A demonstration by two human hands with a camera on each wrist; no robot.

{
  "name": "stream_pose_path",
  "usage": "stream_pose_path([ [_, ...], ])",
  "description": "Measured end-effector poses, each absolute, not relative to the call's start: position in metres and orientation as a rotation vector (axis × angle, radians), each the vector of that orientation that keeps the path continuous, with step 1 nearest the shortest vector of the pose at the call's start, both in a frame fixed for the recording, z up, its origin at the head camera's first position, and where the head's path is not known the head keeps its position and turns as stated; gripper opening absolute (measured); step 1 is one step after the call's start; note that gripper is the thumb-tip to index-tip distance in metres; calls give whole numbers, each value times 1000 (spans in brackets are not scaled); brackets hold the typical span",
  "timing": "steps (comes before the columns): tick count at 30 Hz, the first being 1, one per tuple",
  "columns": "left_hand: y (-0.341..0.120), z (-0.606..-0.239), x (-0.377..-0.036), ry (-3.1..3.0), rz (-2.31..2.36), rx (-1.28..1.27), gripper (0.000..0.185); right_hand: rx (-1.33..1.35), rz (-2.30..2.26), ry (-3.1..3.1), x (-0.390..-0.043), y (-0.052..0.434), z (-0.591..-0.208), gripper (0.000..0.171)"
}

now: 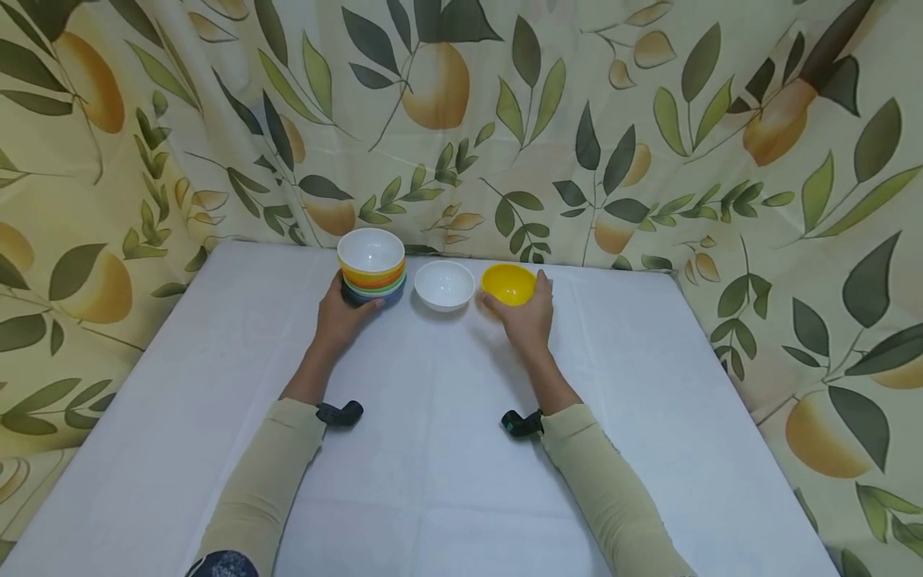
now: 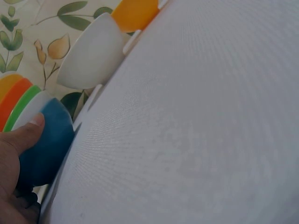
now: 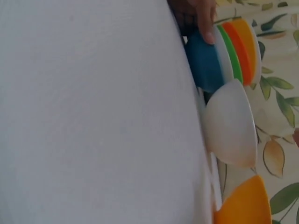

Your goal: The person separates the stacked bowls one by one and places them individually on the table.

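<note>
A stack of nested bowls (image 1: pixel 372 256) stands at the back of the table, white on top, then yellow, orange, green, white and blue at the bottom. My left hand (image 1: pixel 341 316) grips the stack low down, its thumb (image 2: pixel 32 133) lying against the blue bowl (image 2: pixel 49 144). To the right of the stack, a single white bowl (image 1: pixel 445 286) sits upright. Beyond it is a yellow bowl (image 1: pixel 508 282); my right hand (image 1: pixel 530 316) holds it from the front right, thumb on the near left side and fingers round the right.
A white cloth covers the table (image 1: pixel 433 449). Close behind the bowls hangs a curtain (image 1: pixel 461 160) printed with fruit and leaves, which continues along both sides. Each wrist bears a small black camera (image 1: pixel 340 413).
</note>
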State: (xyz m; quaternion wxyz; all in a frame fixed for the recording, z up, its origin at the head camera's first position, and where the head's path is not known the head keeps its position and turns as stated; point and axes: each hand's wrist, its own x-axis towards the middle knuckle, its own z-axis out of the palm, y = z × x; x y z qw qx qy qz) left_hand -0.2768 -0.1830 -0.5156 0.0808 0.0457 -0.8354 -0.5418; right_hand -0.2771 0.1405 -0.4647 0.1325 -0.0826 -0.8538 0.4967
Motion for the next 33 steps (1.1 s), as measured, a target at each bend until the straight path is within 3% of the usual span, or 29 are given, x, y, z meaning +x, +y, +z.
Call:
stream_pose_path([
  [16,-186,-526,-270,-2497,-1598,127,107,47,1421,-2656,-273,76,-434,128],
  [33,-180,-516,-274,-2488,-1596,132,107,343,1389,-2683,-298,23,-420,121],
])
